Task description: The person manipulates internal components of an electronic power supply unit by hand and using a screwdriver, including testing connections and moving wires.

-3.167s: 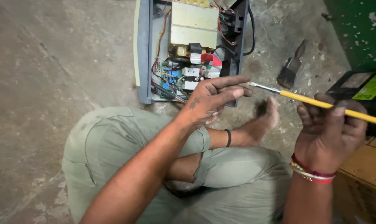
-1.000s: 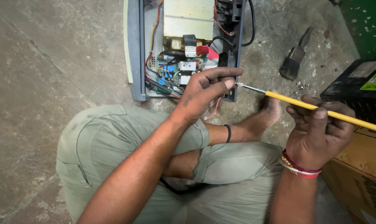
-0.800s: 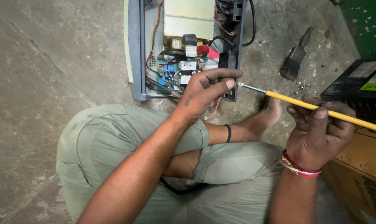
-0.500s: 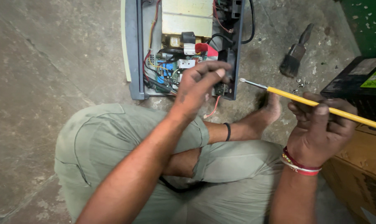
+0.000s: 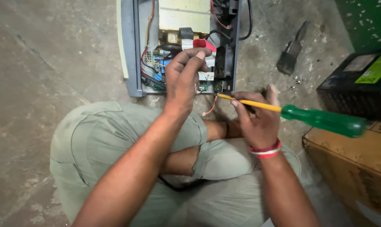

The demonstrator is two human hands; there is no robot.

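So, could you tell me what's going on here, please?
A person sits cross-legged on the concrete floor before an opened electronics chassis. The left hand reaches into its wiring and components. The right hand holds a screwdriver with a green handle and yellow shaft, tip at the chassis's lower edge. A brush and a black box lie nearby.

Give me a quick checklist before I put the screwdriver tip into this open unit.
1. Right hand grips the screwdriver: ok.
2. Tip close to the circuit board edge: ok.
3. Left hand steadies the parts inside the open case: ok.
4. Left fingers clear of the tip: ok, apart.
5. Loose red wire out of the way: not ok, hanging beside the tip.
6. Power disconnected: cannot tell.
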